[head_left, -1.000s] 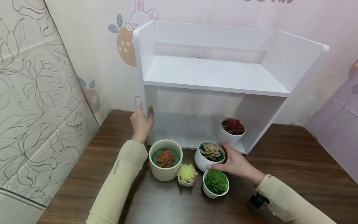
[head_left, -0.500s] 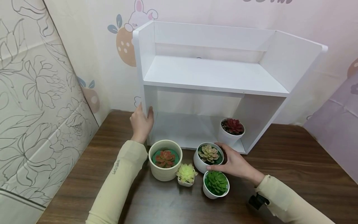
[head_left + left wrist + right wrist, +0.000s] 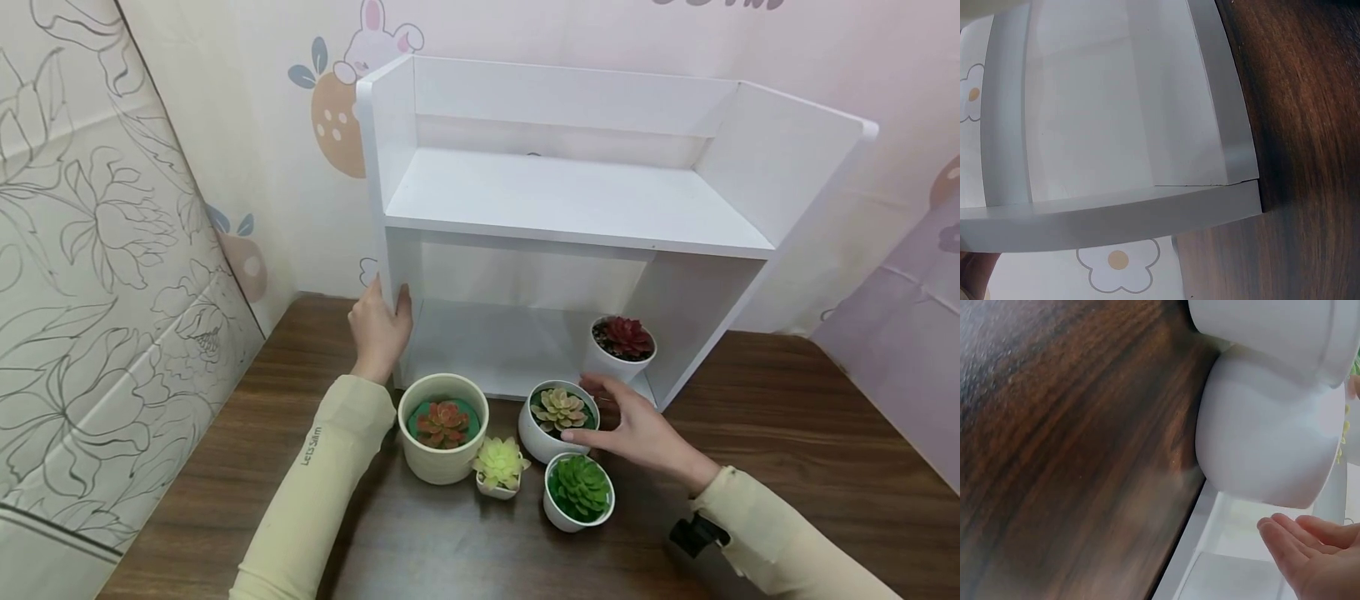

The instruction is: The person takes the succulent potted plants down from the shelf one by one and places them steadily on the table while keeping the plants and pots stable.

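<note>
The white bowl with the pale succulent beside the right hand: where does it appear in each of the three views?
Head: the bowl sits low at centre, just before the shelf, left of the right hand.
Left wrist: not in it.
Right wrist: its white side fills the right, above the fingers.
Shared landmark: the brown table.

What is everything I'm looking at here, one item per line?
White wooden two-tier shelf unit: one, on the brown wooden table, against the wall.
White pot with red succulent: one, on the lower shelf, right.
White bowl pot with pinkish-green succulent: one, before the shelf.
White pot with green succulent: one, nearest the camera.
Cream ribbed pot with red succulent: one, left.
Small white pot with yellow succulent: one, centre.
Left hand: grips the shelf's left panel.
Right hand: open beside the bowl pot.
</note>
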